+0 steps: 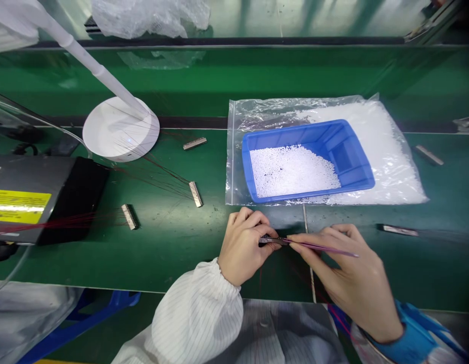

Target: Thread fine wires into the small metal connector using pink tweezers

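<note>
My left hand (245, 247) pinches a small dark rectangular block (265, 240) with a row of fine details, in front of the blue bin. From the right, my right hand (344, 273) holds slim pinkish tweezers (321, 247) between thumb and fingers. Their tip meets the block's right end; fingers partly hide the contact. Thin red wires hang below the hands. Just beyond is a blue plastic bin (354, 156) holding tiny white beads (291, 172). It rests on a clear zip bag (397, 162) full of white beads.
Similar small blocks (195, 194) lie to the left, some with thin wires, and another (399, 230) at right. A white lamp base (105, 134) stands back left, near a black device (67, 197) with a yellow label. Bubble wrap (151, 17) sits behind the green ledge.
</note>
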{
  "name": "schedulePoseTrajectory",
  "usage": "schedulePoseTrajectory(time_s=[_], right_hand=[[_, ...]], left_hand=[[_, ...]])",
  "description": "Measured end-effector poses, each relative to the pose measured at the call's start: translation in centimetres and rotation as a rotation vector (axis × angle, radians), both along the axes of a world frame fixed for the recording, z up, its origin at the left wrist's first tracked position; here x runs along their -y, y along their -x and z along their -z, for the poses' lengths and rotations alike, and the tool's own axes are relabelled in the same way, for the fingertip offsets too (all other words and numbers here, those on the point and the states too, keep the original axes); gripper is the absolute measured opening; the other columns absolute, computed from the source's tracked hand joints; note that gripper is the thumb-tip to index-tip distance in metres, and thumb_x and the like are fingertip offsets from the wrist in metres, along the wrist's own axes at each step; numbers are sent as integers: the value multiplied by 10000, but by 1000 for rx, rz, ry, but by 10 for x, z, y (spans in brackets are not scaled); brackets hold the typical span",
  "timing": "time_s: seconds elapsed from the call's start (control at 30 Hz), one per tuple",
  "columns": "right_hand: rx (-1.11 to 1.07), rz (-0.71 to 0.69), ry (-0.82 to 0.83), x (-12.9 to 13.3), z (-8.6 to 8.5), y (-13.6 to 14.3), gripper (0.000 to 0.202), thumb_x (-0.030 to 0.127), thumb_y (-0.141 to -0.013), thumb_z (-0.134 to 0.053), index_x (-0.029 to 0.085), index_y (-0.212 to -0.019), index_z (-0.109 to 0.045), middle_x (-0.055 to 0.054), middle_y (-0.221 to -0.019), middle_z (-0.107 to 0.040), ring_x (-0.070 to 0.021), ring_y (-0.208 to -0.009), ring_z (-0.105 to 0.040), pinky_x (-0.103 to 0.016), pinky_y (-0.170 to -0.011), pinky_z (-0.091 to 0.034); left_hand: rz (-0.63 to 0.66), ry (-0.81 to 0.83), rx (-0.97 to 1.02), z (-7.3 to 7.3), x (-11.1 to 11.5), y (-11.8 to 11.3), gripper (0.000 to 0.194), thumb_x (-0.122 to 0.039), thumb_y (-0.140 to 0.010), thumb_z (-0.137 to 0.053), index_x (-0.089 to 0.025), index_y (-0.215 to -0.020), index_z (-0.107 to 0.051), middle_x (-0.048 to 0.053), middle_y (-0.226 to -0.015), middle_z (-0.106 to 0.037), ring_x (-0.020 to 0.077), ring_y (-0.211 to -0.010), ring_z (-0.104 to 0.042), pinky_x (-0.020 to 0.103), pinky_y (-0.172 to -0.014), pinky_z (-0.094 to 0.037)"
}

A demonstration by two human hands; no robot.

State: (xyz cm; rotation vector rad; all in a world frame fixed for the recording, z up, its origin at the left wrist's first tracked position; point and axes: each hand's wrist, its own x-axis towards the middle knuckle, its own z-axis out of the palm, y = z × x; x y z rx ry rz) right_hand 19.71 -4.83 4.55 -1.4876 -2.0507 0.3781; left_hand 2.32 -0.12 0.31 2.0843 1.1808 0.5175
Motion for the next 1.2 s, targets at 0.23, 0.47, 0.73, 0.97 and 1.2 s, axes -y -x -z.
schedulePoseTrajectory(time_s=[0.23,0.47,0.73,0.97,1.2], right_hand=[[47,166,-199,-39,-17,-16,112,262,-850,-633,255,-961,-650,3,-853,-697,-185,-766,-611,-341,-714,-440],[114,81,-194,-87,5,-11,47,248,-858,-624,238,-839,-665,22,-895,-715,-192,-810,-645,-350,-719,-436],[105,27,-124,-103,6,-6,47,232,-840,-649,206,-802,-661,29,-915,-718,-183,-817,-655,-354,-730,-398],[127,15,-79,-106,9,-1,44,248,-840,-651,214,-815,-663,40,-928,-715,-186,-824,-645,-360,-755,-385],[136,17,-85,-106,10,-1,55,245,-842,-648,213,-798,-656,26,-920,-717,-194,-815,-649,-370,-749,-392]], left_hand=[[-25,-5,14,1,1,0,141,-226,-706,-790,-211,-804,-690,-18,-853,-608,184,-865,-491,343,-752,-336],[-32,7,24,-1,3,0,127,-235,-720,-780,-212,-808,-690,-19,-855,-607,179,-871,-496,349,-767,-346],[-45,3,47,4,2,0,137,-244,-711,-788,-216,-797,-685,-24,-846,-606,174,-864,-497,348,-762,-342],[-46,-2,29,3,3,0,118,-261,-729,-774,-225,-797,-684,-23,-846,-606,173,-868,-495,353,-764,-345],[-43,7,38,2,3,0,127,-259,-723,-779,-224,-800,-683,-19,-845,-612,180,-868,-496,357,-763,-346]])
